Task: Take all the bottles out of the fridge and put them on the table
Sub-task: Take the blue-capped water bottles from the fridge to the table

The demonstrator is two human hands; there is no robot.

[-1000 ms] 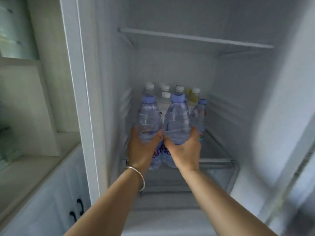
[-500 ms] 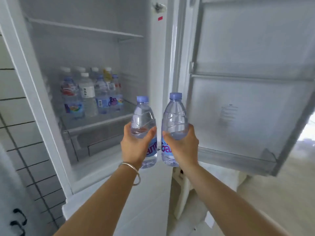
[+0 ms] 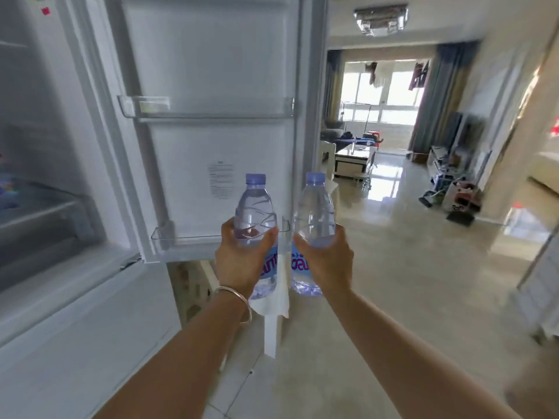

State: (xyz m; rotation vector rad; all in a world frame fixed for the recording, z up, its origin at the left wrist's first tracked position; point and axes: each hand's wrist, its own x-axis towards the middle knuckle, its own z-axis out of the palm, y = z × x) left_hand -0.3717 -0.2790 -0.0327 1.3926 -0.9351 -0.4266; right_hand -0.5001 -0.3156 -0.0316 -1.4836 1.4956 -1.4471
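Since the preceding view, the scene has swung rightward: the fridge compartment, formerly central, now lies at 9 o'clock, and an open room fills the 1–3 o'clock sector. Both bottles have come clear of the shelves. The left hand is wrapped firmly around the left bottle, thumb across its front; the right hand is closed likewise on the right bottle. Both bottles are upright, long axes vertical, caps at 12 o'clock, side by side and just apart, held before the open fridge door. A bracelet circles the left wrist. A low table shows far off at 1 o'clock; whether it is the intended one cannot be told. Judged from this, the carry proceeds forward and rightward, the right hand leading. Blurred colour at the fridge's 9 o'clock edge suggests further bottles remain.
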